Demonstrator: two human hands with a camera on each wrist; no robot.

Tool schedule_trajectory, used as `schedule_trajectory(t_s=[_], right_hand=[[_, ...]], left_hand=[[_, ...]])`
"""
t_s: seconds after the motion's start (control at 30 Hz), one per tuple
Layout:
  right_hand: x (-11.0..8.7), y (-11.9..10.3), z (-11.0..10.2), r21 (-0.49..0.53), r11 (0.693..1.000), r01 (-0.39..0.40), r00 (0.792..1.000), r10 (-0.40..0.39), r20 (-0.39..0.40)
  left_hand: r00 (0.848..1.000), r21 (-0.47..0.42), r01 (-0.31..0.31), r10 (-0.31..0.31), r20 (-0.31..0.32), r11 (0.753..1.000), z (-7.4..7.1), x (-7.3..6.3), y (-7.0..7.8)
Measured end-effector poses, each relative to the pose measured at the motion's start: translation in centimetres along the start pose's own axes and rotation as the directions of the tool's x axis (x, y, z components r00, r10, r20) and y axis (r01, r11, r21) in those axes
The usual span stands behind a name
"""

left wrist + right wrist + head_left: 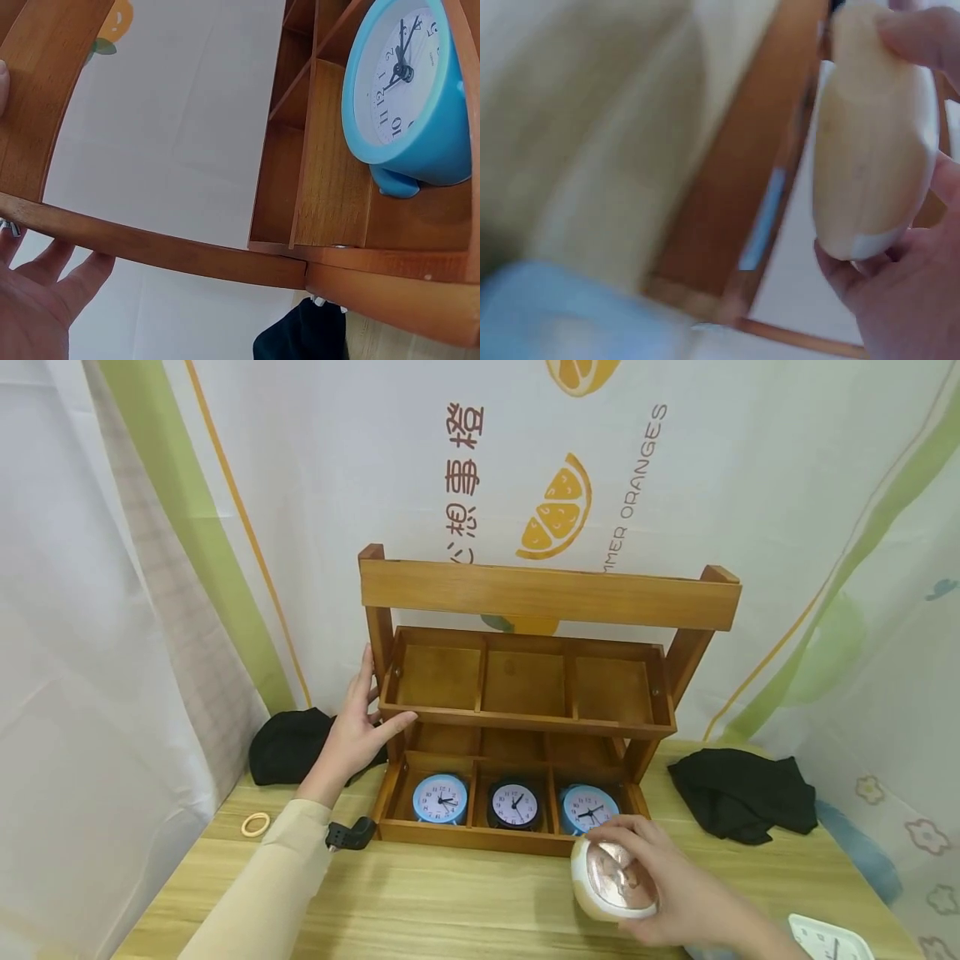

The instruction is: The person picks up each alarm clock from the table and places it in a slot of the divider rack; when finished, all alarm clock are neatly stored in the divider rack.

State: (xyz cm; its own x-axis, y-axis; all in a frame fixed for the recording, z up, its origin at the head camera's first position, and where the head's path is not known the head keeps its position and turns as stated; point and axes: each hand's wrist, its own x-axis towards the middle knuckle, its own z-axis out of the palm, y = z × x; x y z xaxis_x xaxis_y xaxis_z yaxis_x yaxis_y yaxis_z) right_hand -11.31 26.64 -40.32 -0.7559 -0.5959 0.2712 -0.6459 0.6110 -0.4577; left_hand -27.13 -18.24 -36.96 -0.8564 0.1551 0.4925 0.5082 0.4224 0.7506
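A two-tier wooden rack (pixel 551 595) stands on the table, its tiers split into compartments. My left hand (pixel 358 731) holds the rack's left side, thumb across the front and fingers along the outer side. My right hand (pixel 678 877) grips a rounded cream-and-white object (pixel 582 883) with a shiny copper-coloured face, close in front of the rack's lower right. Seen from the right wrist, it is an oval cream body (pixel 874 161) between thumb and fingers. In the lower tier sit a blue alarm clock (pixel 440 799), a black alarm clock (pixel 514 805) and another blue alarm clock (pixel 588 808).
Black cloth (pixel 288 745) lies behind my left forearm, more black cloth (pixel 742 793) right of the rack. A wooden ring (pixel 256 824) lies at the left. A white square clock (pixel 828 937) is at the near right. A printed curtain (pixel 315 485) hangs behind.
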Motion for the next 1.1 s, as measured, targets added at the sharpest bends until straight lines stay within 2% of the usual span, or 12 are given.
schedule_trajectory(t_s=[0.07, 0.17, 0.3, 0.43, 0.57, 0.8, 0.9, 1.1], right_hand=[[1.3, -0.5, -0.8, -0.022, 0.997, 0.075, 0.995, -0.076, -0.065], [3.5, -1.4, -2.3, -0.062, 0.991, 0.118, 0.985, -0.125, -0.122], [7.2, -2.8, -3.9, -0.045, 0.988, 0.145, 0.978, -0.150, -0.148], [11.6, -4.1, -4.7, 0.018, 0.985, 0.169, 0.972, -0.164, -0.166], [16.0, -4.9, -4.6, 0.068, 0.982, 0.176, 0.966, -0.159, -0.202], [22.5, -5.5, -3.0, 0.077, 0.978, 0.194, 0.954, -0.170, -0.248], [24.3, -5.6, -2.3, 0.085, 0.979, 0.184, 0.958, -0.159, -0.239], [26.6, -6.2, -1.9, 0.076, 0.989, 0.125, 0.965, -0.103, -0.242]], left_hand=[[1.000, 0.003, 0.008, -0.008, 0.002, 1.000, 0.0, 0.0, 0.1], [1.000, 0.002, 0.017, -0.017, 0.003, 1.000, -0.1, 0.1, 0.1], [1.000, 0.008, 0.024, -0.024, -0.001, 1.000, -0.3, 0.0, 0.1], [1.000, 0.027, 0.021, -0.021, -0.008, 0.999, -0.4, -0.1, -0.2], [1.000, 0.025, 0.010, -0.010, -0.008, 1.000, -0.2, -0.1, -0.4], [1.000, 0.015, -0.010, 0.010, -0.017, 1.000, 0.1, -0.3, -0.5], [0.999, 0.017, -0.023, 0.023, -0.023, 1.000, 0.2, -0.3, -0.6], [0.999, 0.010, -0.039, 0.039, -0.029, 0.999, 0.3, -0.2, -0.6]])
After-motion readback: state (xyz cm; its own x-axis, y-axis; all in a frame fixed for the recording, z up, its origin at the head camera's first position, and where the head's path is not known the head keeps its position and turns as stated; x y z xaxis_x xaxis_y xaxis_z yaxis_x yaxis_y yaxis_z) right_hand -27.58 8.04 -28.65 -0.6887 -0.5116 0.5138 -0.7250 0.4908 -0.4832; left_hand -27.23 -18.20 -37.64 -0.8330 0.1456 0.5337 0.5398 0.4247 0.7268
